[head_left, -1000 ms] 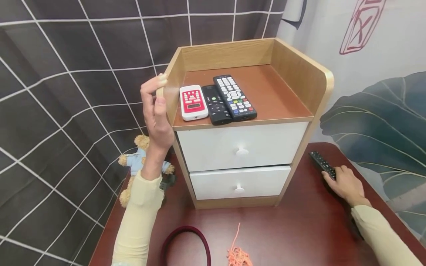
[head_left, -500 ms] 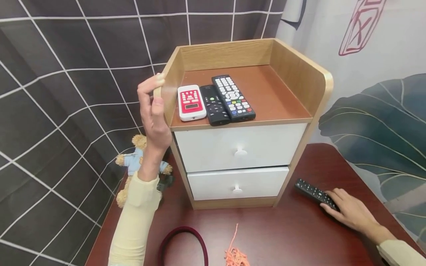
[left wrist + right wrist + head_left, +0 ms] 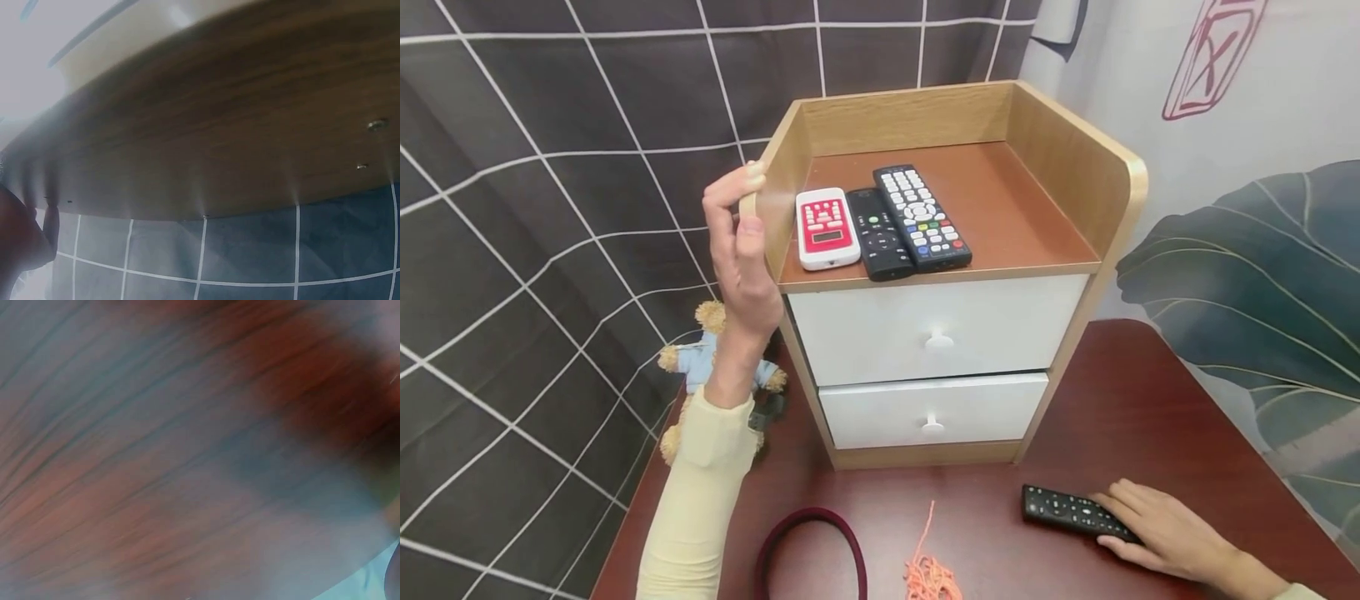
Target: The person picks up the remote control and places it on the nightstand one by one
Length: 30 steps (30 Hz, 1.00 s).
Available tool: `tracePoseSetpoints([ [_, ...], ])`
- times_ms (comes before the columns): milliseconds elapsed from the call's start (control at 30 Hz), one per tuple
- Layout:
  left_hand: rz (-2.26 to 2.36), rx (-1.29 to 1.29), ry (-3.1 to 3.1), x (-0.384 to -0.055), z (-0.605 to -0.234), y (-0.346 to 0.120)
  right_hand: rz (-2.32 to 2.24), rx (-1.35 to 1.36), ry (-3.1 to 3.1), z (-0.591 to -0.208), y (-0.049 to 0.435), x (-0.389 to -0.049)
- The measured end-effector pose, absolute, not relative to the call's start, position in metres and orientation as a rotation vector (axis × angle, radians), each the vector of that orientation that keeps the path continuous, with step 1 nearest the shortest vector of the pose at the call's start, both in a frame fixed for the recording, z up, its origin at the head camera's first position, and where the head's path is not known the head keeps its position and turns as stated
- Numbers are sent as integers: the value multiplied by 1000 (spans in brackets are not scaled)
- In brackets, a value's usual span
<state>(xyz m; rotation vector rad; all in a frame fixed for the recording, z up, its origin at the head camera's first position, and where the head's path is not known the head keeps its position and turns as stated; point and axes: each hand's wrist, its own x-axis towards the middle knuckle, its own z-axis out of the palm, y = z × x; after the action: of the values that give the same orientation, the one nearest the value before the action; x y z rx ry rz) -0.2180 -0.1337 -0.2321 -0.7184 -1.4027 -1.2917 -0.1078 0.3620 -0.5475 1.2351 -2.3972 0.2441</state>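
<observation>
My left hand [image 3: 741,258] grips the front edge of the left side panel of a small wooden cabinet [image 3: 1060,150], thumb on the near side and fingers round the outside. In the left wrist view the panel's brown outer face [image 3: 206,137] fills most of the picture, with fingertips at the lower left. At the lower right of the head view my right hand [image 3: 1165,533] holds a black remote control [image 3: 1075,510] by one end, low over the table. On the cabinet's top lie a red-and-white remote [image 3: 827,229], a slim black remote [image 3: 880,235] and a larger black remote with white buttons [image 3: 922,218].
Two white drawers, an upper one [image 3: 880,333] and a lower one [image 3: 880,412], have round knobs. A teddy bear [image 3: 700,360] sits left of the cabinet. A dark red hoop [image 3: 811,515] and orange yarn [image 3: 931,577] lie in front on the dark red table [image 3: 1112,417].
My right hand has drawn the black remote toward me and leftward from the table's right side, turning it more sideways. My left hand keeps its grip on the cabinet panel.
</observation>
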Motion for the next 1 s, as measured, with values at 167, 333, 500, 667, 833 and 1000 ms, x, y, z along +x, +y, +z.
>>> tracePoseSetpoints([
  [167,-1306,-730,-1415,-218,-231,-136,250,1301,-2339,-546,327,-108],
  [333,-1326,-750,-1411,-219,-232,-138,303,1443,-2199,-539,293,-114],
  [500,-1305,-763,-1435,-220,-233,-138,319,1555,-2095,-529,265,-119],
  [667,-1276,-769,-1458,-221,-232,-137,312,1636,-2033,-522,242,-124],
  [833,-1275,-769,-1456,-222,-233,-137,287,1693,-1963,-512,226,-128],
  [1000,-1273,-755,-1450,-221,-234,-139,266,1733,-1883,-496,213,-135],
])
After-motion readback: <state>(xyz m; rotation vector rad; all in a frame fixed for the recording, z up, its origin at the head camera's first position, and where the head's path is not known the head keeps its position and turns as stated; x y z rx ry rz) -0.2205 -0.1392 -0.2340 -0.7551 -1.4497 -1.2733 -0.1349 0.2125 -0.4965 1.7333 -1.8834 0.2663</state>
